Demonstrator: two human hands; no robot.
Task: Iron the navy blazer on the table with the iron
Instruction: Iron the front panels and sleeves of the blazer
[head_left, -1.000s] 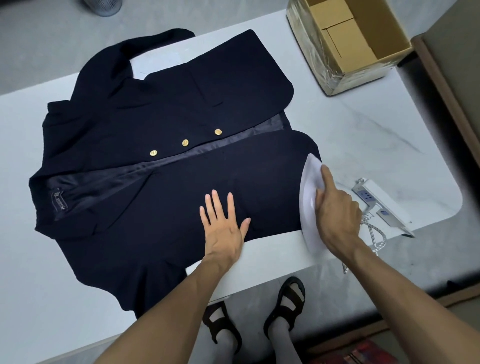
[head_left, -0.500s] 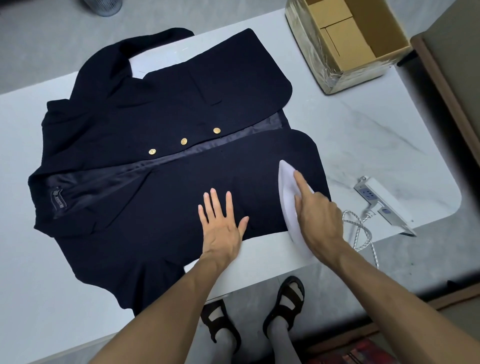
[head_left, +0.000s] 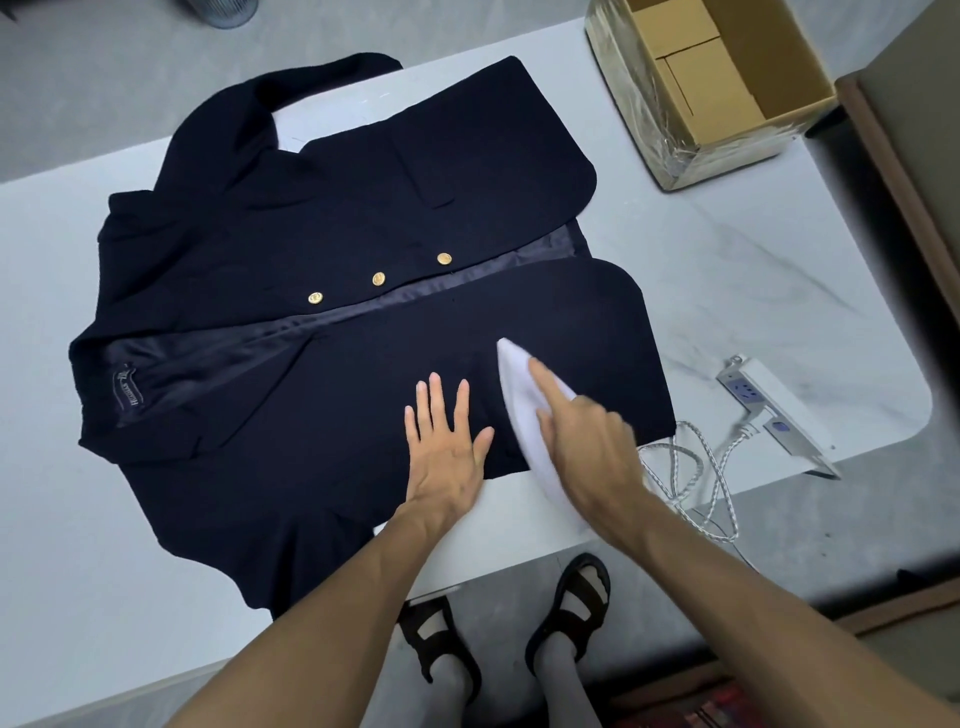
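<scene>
The navy blazer (head_left: 322, 218) lies flat and front-up over the left and middle of the table (head_left: 753, 291), collar toward the left edge, one sleeve trailing over the far edge and part of the body draped over the near edge. The white iron (head_left: 519, 395) sits on the near front panel by the near edge, tip pointing to the far edge and heel past the cloth. The right hand (head_left: 587, 447) grasps it from above, forefinger stretched along its top. The left hand (head_left: 447, 447) lies flat, released, with spread fingers pressing the cloth just beside the iron. Three gold buttons (head_left: 378, 279) line the far panel. A label (head_left: 127, 387) inside the collar bears pale lettering too small to read. A braided cord (head_left: 691, 467) loops over the near edge to a power strip (head_left: 774, 410) near the near right corner. An open box (head_left: 717, 88) stands at the far right corner.
</scene>
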